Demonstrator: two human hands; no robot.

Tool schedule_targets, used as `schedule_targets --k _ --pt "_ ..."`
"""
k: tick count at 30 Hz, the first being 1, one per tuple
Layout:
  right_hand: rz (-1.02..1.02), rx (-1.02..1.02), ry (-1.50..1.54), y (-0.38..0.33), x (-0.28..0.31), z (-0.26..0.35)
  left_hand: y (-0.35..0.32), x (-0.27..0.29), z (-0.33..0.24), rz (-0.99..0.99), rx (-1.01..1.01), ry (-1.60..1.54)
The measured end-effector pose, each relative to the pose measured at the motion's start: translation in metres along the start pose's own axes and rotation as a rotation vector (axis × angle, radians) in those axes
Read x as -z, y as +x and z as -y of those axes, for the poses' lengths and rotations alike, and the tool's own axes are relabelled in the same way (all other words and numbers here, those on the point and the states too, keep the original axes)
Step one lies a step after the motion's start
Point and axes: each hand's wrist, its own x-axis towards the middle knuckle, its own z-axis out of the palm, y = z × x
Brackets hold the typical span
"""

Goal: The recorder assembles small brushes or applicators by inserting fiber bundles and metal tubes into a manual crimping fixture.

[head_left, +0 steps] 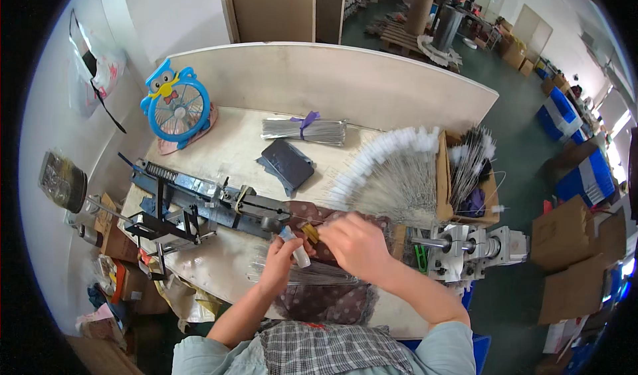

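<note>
My left hand (282,261) is closed around a small white and light-blue tube (301,255), tilted, with its pale end pointing down to the right. A small yellow piece (310,232) lies between my two hands; I cannot tell which hand it touches. My right hand (357,243) has its fingers drawn together just right of that piece, and what is in them is hidden. Both hands are above a brown dotted cloth (302,210), beside the end of a long metal bench device (249,205). Thin metal wires (325,273) lie under my wrists.
White-tipped wire brushes (399,176) fan out at the right, next to a cardboard box (444,176) of more wires. A motorised clamp unit (475,245) and green clip (421,257) are at the right edge. Farther back are a tied wire bundle (319,131), dark folded cloth (290,164) and blue fan (179,112).
</note>
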Motion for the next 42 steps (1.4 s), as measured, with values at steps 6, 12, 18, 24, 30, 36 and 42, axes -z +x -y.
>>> schedule_targets --k 6,12,18,24,30,36,42 --pt "0.106 -0.172 0.054 -0.022 -0.058 -0.008 0.007 0.012 -0.014 0.030 -0.125 0.811" --pt "0.225 -0.074 -0.058 -0.021 -0.071 -0.012 0.001 0.056 -0.005 -0.039 -0.124 0.786" --pt "0.241 -0.104 0.115 -0.020 -0.042 -0.009 -0.028 0.168 -0.015 -0.522 0.012 -0.129" --pt "0.255 -0.075 0.167 -0.011 -0.050 -0.004 -0.034 0.190 -0.037 -0.541 0.058 -0.365" --pt "0.264 -0.097 0.203 -0.009 -0.021 0.002 -0.028 0.191 -0.028 -0.569 -0.028 -0.555" --pt "0.122 -0.220 0.056 0.006 0.020 -0.006 -0.033 0.099 -0.010 -0.360 -0.116 -0.189" --pt "0.140 -0.534 0.418 -0.004 0.021 -0.033 -0.005 -0.041 -0.004 0.127 -0.083 -0.108"
